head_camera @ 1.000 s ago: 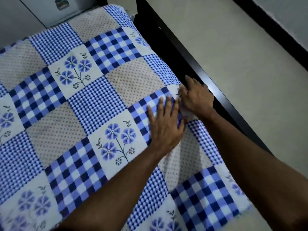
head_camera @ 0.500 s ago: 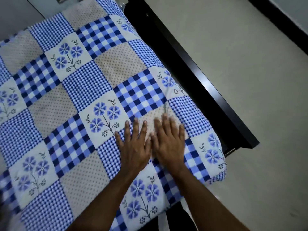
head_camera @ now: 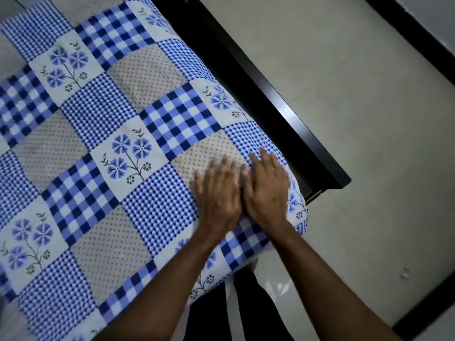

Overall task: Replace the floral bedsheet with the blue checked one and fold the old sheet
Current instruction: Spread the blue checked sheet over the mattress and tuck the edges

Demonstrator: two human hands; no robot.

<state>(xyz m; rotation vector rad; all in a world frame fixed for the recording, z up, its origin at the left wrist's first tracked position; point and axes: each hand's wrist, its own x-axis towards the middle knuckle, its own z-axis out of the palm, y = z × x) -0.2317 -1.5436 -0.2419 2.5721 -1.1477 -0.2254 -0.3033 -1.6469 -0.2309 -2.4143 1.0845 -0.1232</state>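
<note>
The blue checked sheet (head_camera: 103, 143), a patchwork of blue checks, dotted beige squares and blue flower squares, lies spread over the mattress and fills the left of the view. My left hand (head_camera: 218, 193) and my right hand (head_camera: 267, 190) lie side by side, palms down and fingers straight, pressing on the sheet at the mattress's near right corner. The fingers look slightly blurred. The sheet's edge hangs over that corner just right of my right hand. The floral sheet is not in view.
The dark bed frame (head_camera: 283, 99) runs diagonally along the mattress's right side and ends at a corner (head_camera: 342, 183). Pale tiled floor (head_camera: 357, 82) lies to the right, with a dark skirting strip (head_camera: 418, 35) at the top right.
Both hands moved from the mattress's right edge down to its near corner and now lie flat side by side. The view shifted along the bed with them.
</note>
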